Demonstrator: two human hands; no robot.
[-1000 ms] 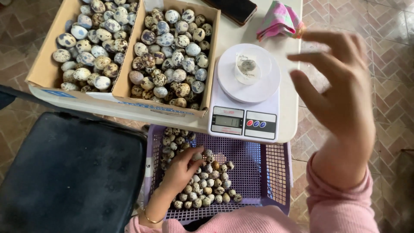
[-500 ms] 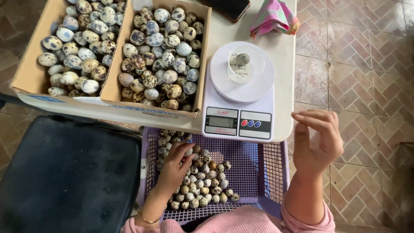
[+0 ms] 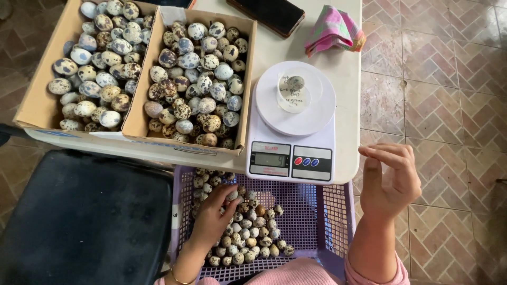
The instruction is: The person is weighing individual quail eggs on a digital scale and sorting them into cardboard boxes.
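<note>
Two hands show at the bottom of the frame. Left hand reaches into the purple basket at bottom centre, fingers curled down onto the pile of speckled eggs; whether it actually grips one I cannot tell. Right hand hangs at right, over the tiled floor, just beside the table edge, loosely curled and holding nothing. Centre of the frame: a white scale on the table, with a single egg on a paper slip on its round pan. Upper left, two cardboard boxes sit side by side, both heaped with eggs. At top, a dark phone and a pink cloth. Lower left, a black seat.
</note>
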